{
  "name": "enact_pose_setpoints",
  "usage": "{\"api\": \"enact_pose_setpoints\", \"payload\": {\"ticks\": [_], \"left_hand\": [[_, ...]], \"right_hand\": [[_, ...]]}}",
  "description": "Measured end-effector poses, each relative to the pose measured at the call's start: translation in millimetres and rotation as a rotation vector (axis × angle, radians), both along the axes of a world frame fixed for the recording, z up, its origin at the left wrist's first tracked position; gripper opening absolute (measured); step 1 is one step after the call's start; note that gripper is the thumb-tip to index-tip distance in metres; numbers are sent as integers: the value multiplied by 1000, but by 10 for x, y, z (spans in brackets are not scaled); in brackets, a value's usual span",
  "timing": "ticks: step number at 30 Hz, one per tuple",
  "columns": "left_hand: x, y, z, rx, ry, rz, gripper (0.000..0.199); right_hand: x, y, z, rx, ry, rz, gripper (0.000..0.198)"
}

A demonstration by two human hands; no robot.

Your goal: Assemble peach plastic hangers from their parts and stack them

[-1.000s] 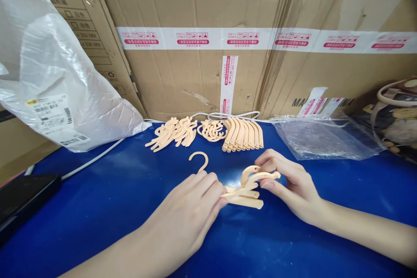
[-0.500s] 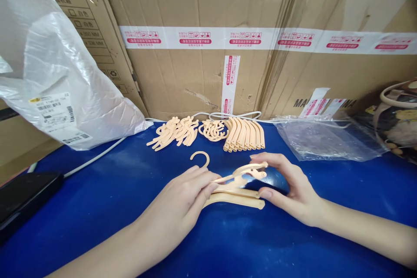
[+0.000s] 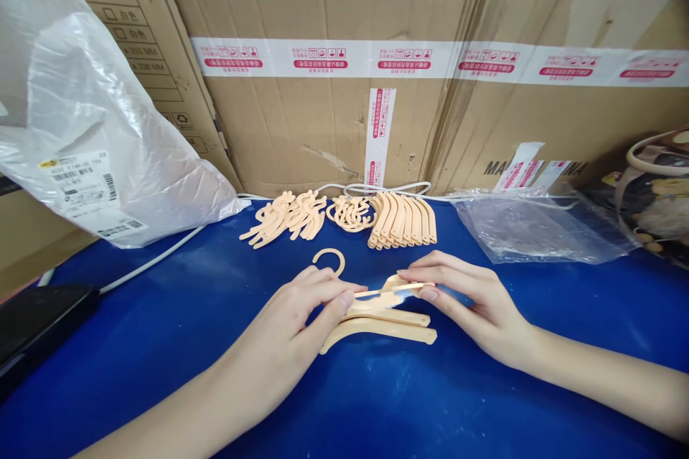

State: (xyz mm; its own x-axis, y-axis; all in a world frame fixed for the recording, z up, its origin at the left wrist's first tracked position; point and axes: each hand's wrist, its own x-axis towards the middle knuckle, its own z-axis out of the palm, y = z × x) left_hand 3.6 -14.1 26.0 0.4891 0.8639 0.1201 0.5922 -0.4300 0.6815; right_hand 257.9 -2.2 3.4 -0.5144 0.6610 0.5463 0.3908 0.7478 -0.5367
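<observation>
Between my two hands is a beige hanger piece (image 3: 385,295), held a little above the table. My left hand (image 3: 301,312) pinches its left end with thumb and fingers. The fingers of my right hand (image 3: 474,297) are closed on its right end. Just below lie two curved beige hanger arms (image 3: 387,330), side by side, their left ends partly behind my left hand. A beige hook (image 3: 331,256) shows past the left fingers; its lower end is hidden.
Beyond my hands lie a pile of small hanger pieces (image 3: 283,219), a heap of hooks (image 3: 351,214) and stacked curved arms (image 3: 403,221). A clear plastic bag (image 3: 543,229) lies right, a white bag (image 3: 118,129) left, near a black device (image 3: 43,330). Cardboard boxes (image 3: 323,129) stand behind.
My right fingers have closed on the right end of the hanger piece, which has turned flatter and edge-on. My left hand keeps its grip. The camera view has shifted slightly.
</observation>
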Motion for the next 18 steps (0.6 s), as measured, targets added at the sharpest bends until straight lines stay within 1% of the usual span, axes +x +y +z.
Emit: {"api": "enact_pose_setpoints", "payload": {"ticks": [4, 9, 13, 18], "left_hand": [[7, 17, -20, -15, -47, 30, 31], [6, 42, -75, 28, -96, 69, 29], [10, 64, -78, 70, -97, 91, 28], [19, 58, -82, 103, -58, 69, 29]], "right_hand": [[0, 1, 1, 25, 1, -2, 24], [-19, -3, 19, 19, 0, 49, 18], [-25, 0, 12, 45, -39, 16, 18], [-31, 13, 3, 74, -97, -46, 18]]}}
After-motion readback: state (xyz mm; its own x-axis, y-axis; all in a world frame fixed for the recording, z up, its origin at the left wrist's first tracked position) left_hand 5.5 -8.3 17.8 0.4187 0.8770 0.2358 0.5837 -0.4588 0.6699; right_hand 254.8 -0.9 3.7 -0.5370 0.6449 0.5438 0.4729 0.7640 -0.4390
